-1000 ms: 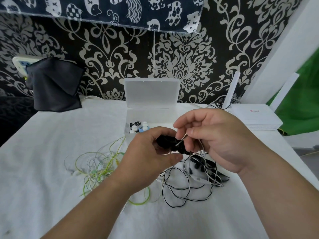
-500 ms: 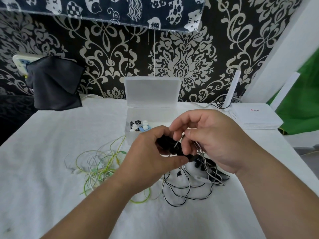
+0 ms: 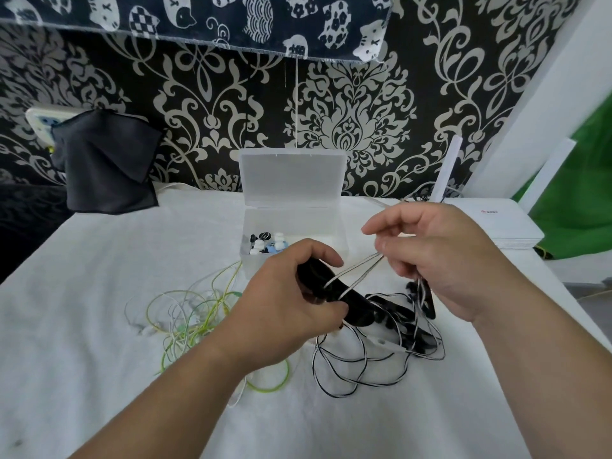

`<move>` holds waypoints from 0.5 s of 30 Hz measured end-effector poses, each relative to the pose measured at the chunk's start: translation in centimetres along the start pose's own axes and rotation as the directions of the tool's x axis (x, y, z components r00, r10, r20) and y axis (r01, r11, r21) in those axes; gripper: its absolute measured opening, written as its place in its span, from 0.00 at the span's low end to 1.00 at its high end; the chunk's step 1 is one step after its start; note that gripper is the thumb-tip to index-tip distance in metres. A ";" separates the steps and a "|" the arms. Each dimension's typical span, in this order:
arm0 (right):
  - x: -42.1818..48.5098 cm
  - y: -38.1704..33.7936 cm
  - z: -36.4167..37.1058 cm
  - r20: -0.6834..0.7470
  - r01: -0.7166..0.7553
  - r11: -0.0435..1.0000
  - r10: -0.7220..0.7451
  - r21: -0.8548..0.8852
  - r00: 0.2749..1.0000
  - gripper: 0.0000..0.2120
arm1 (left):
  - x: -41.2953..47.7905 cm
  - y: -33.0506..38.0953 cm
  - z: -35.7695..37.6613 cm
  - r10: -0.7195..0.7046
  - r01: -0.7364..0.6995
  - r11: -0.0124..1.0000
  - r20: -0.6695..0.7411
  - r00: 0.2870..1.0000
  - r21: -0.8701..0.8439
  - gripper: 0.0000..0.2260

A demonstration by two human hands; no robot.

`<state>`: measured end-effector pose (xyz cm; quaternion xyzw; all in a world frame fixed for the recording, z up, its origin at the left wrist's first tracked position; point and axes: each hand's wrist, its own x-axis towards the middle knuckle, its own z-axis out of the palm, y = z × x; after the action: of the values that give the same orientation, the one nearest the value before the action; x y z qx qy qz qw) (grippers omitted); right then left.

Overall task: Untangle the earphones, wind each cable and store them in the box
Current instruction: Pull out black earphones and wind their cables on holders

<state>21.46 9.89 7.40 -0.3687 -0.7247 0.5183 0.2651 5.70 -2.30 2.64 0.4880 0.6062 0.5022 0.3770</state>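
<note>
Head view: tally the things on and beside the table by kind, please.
Cable tangles: 2, green-white tangle and black-white cable pinched by right hand
Black bundle gripped by left hand: 1
Clear box: 1
White device: 1
Black cloth: 1
Total: 6

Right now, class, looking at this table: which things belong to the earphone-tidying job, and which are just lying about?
Job: black-and-white earphones, held by left hand and right hand; green earphones; open box.
Lying about: dark cloth; white router.

Left hand [image 3: 291,313], right hand [image 3: 440,260], both bare; left forearm [image 3: 172,392], right forearm [image 3: 546,376], uncovered to the frame edge
</note>
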 end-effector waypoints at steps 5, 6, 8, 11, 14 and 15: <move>-0.3 0.3 -1.5 0.106 -0.044 0.961 0.076 -0.274 0.991 0.07 | -0.1 0.3 -0.7 -0.037 0.036 0.999 0.053 0.998 0.028 0.17; -0.2 0.4 -1.8 0.090 -0.050 0.949 0.082 -0.310 0.993 0.06 | -0.1 0.2 -0.9 -0.045 0.042 0.998 0.059 0.997 0.054 0.17; -0.1 0.7 -2.3 0.016 -0.060 0.930 0.070 -0.362 0.997 0.05 | 0.0 0.0 -1.3 -0.065 0.059 0.995 0.068 0.996 0.081 0.16; 0.0 0.9 -2.7 -0.070 -0.072 0.935 0.051 -0.346 0.996 0.06 | 0.0 -0.3 -1.5 -0.094 0.084 0.987 0.066 0.993 0.139 0.15; 0.2 1.2 -2.4 -0.086 -0.067 0.936 0.039 -0.345 0.995 0.07 | -0.1 -0.3 -1.3 -0.092 0.079 0.982 0.070 0.993 0.170 0.15; 0.3 1.3 -2.4 -0.095 -0.068 0.934 0.037 -0.350 0.995 0.07 | -0.1 -0.3 -1.3 -0.090 0.077 0.983 0.068 0.994 0.168 0.16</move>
<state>23.48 11.71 6.94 -0.4517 -0.7834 0.3705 0.2122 4.43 -2.68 2.60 0.5103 0.6510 0.4152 0.3787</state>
